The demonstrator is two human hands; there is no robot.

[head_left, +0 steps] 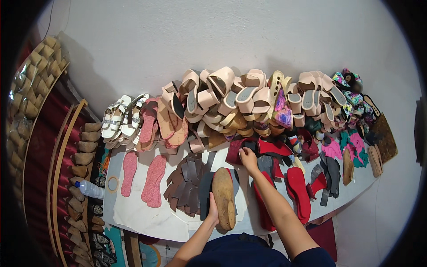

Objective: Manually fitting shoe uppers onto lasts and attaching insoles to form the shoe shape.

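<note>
My left hand (pixel 213 209) is closed around the side of a worn wooden shoe last (pixel 223 196), held sole up near the table's front edge. Dark grey sole-shaped pieces (pixel 206 189) show on both sides of the last. Farther out, my right hand (pixel 247 159) has its fingers closed at the edge of a dark red shoe upper (pixel 234 152); its fingertips are partly hidden. Just right of that hand lies a bright red upper (pixel 275 147) with a black lining. Red insoles (pixel 299 193) lie beside my right forearm.
Finished pale pink heeled sandals (pixel 253 100) are heaped along the wall. Brown strap pieces (pixel 186 184) and pink speckled insoles (pixel 155 180) lie left on the table (pixel 142 218). Beyond its left edge are a water bottle (pixel 91 190) and racked lasts (pixel 83 159).
</note>
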